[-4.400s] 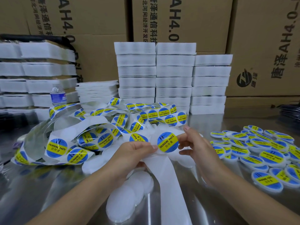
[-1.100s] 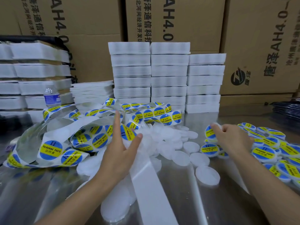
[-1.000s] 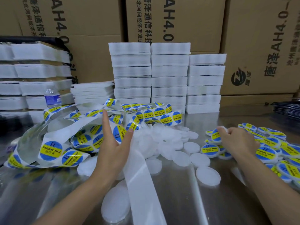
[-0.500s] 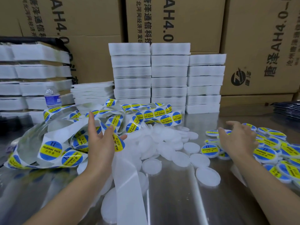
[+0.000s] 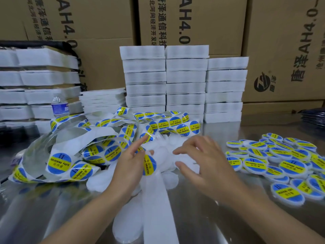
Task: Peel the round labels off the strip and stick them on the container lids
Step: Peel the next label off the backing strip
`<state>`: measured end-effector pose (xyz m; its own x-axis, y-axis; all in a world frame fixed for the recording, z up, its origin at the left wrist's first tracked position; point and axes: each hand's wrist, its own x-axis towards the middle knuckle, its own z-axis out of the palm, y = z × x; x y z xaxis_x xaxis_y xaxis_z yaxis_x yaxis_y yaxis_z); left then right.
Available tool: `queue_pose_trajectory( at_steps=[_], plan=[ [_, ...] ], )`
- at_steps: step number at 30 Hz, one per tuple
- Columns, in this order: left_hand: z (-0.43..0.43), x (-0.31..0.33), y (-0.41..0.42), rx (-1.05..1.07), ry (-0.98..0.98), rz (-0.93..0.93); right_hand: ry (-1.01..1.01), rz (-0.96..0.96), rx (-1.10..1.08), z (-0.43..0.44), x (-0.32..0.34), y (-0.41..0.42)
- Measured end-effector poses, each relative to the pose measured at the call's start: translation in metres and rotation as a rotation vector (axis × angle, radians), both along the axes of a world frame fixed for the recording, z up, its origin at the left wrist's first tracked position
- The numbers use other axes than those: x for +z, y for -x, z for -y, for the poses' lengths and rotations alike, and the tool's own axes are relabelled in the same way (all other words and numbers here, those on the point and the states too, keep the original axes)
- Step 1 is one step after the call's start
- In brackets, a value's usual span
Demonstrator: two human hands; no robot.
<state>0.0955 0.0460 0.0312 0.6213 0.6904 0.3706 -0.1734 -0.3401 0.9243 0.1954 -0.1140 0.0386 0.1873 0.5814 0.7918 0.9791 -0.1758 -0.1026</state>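
A long strip of round blue-and-yellow labels (image 5: 88,152) lies tangled on the left of the metal table. My left hand (image 5: 129,167) pinches the strip at its free end, where one label (image 5: 149,164) sits beside the thumb, and the index finger points forward. The bare white backing (image 5: 158,199) trails from that hand toward me. Unlabelled white lids (image 5: 163,150) are heaped in the middle. My right hand (image 5: 202,159) hovers over that heap with fingers spread and slightly bent, holding nothing. Labelled lids (image 5: 281,164) are piled on the right.
Stacks of white boxes (image 5: 184,81) stand behind the lids, with more stacks at the left (image 5: 35,76) and a water bottle (image 5: 59,106). Cardboard cartons (image 5: 193,20) form the back wall. Dark packets (image 5: 314,117) lie far right. The table (image 5: 211,217) is shiny metal.
My right hand left the labelled pile and moved left over the bare white lids. My left hand brought the strip end back toward the middle.
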Motion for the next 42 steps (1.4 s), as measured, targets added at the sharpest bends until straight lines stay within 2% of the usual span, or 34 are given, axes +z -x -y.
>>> queue_pose_trajectory(
  at_steps=[5, 10, 12, 16, 20, 33, 42],
  plan=[
    [0.009, -0.007, -0.002, -0.116, -0.017, -0.190, 0.075, -0.012, 0.030, -0.002, -0.008, 0.002],
    [0.016, -0.012, -0.001, -0.231, -0.152, -0.206, 0.069, -0.016, 0.038, -0.004, -0.010, 0.001],
    [0.016, -0.014, 0.001, -0.254, -0.268, -0.202, 0.071, -0.004, 0.043, -0.004, -0.011, 0.001],
    [0.015, -0.014, 0.006, -0.247, -0.644, -0.269, 0.080, 0.003, 0.047, -0.004, -0.012, 0.000],
    [0.016, -0.011, 0.010, -0.209, -0.836, -0.303, 0.078, 0.006, 0.058, -0.004, -0.012, 0.001],
    [0.016, -0.012, 0.014, -0.222, -0.947, -0.299, 0.000, 0.000, 0.050, -0.005, -0.009, 0.002],
    [0.018, -0.010, 0.015, -0.233, -0.973, -0.297, 0.045, -0.054, 0.091, -0.004, -0.007, 0.003]
  ],
)
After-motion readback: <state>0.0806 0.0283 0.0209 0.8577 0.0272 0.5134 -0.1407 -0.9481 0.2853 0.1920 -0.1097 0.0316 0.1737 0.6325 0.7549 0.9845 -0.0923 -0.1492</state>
